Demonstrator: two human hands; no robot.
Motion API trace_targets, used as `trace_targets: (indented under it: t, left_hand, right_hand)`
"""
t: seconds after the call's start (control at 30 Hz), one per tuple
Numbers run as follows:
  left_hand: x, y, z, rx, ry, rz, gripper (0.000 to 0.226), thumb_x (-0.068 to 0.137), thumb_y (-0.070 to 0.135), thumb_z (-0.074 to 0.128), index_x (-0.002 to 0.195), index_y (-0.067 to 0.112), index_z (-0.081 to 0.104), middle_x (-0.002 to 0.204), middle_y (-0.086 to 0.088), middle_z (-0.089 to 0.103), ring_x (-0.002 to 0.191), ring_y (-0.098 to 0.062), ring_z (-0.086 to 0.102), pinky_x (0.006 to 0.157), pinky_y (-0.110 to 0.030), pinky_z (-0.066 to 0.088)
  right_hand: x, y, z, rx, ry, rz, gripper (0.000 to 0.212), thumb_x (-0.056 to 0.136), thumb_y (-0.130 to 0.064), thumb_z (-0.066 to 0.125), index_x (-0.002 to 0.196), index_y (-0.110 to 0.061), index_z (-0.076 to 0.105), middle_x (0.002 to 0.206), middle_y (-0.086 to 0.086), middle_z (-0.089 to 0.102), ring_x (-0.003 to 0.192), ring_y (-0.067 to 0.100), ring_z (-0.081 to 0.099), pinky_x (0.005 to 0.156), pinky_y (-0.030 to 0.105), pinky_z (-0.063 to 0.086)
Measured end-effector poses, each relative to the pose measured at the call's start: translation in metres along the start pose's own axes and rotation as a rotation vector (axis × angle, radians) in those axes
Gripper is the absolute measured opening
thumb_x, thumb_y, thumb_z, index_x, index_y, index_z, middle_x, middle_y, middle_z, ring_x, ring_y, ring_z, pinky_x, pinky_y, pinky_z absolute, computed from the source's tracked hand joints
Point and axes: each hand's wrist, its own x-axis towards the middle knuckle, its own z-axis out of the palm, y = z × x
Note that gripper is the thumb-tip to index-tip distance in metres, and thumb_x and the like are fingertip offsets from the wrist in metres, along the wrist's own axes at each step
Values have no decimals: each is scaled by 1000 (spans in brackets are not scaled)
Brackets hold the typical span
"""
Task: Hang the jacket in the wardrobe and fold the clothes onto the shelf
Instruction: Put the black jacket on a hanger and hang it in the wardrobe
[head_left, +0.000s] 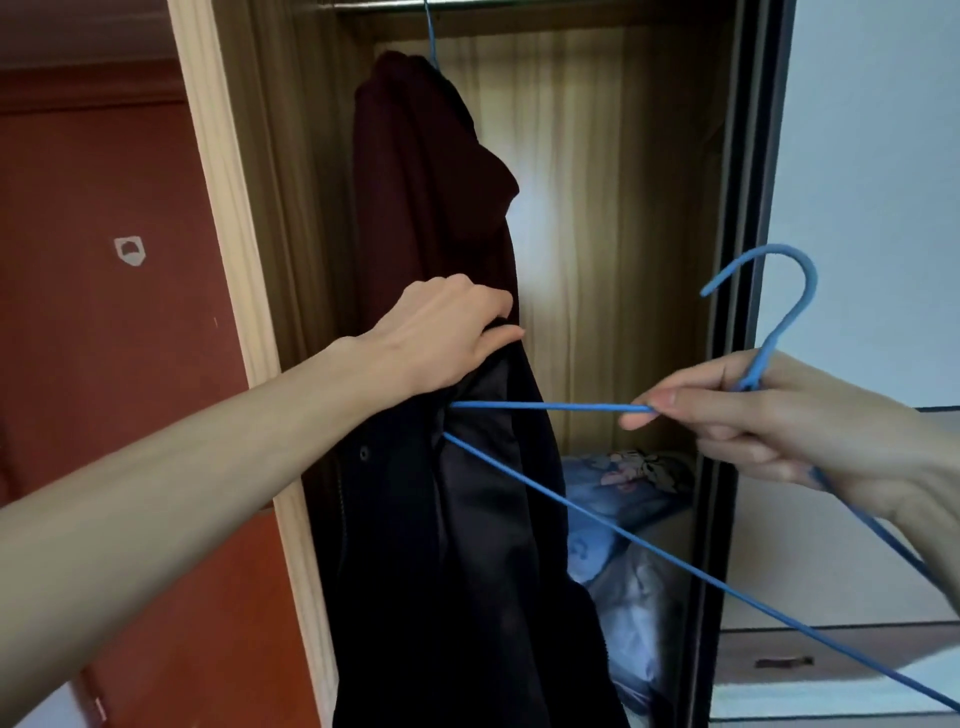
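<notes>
The black jacket hangs from our left hand, which grips its upper edge in front of the open wardrobe, just below a dark red garment already on the rail. Our right hand pinches the blue hanger at its neck, hook up; its near arm runs level leftward, tip buried in the jacket's opening. We judge the coming move turns on this: the jacket lies left of the hanger hand, so the hanger slides leftward.
</notes>
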Motion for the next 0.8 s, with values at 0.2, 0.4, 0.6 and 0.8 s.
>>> trace_targets:
  t: [0.2,0.4,0.6,0.8]
  left_hand:
    - [5,19,-2,52,28,16,38,107,51,47,95,17,60,67,10,45,73,-29,59,64,-39,43]
    - [5,46,7,-32,59,-54,34,106,49,51,96,19,62,72,7,47,84,-33,63,67,-38,39]
    - [2,56,-3,-33,31,-117,30,102,53,56,87,27,58,79,6,55,87,-30,62,68,-35,36]
    - [-15,55,-21,-309,-128,-29,45,105,54,41,84,25,69,88,7,61,86,-11,59,83,-41,50]
  right_hand:
    - [7,22,18,40,57,-17,24,101,-17,63,91,-11,84,47,2,24,38,11,18,38,14,17]
    - [28,35,62,61,243,-206,26,103,-20,63,87,-18,83,47,5,32,40,11,22,43,24,19]
    - [43,35,82,360,303,-194,26,105,-15,59,92,-7,79,41,-5,39,34,4,30,37,17,25]
    - [45,43,73,523,345,-275,27,106,-13,58,92,3,74,47,2,29,41,13,19,41,23,12]
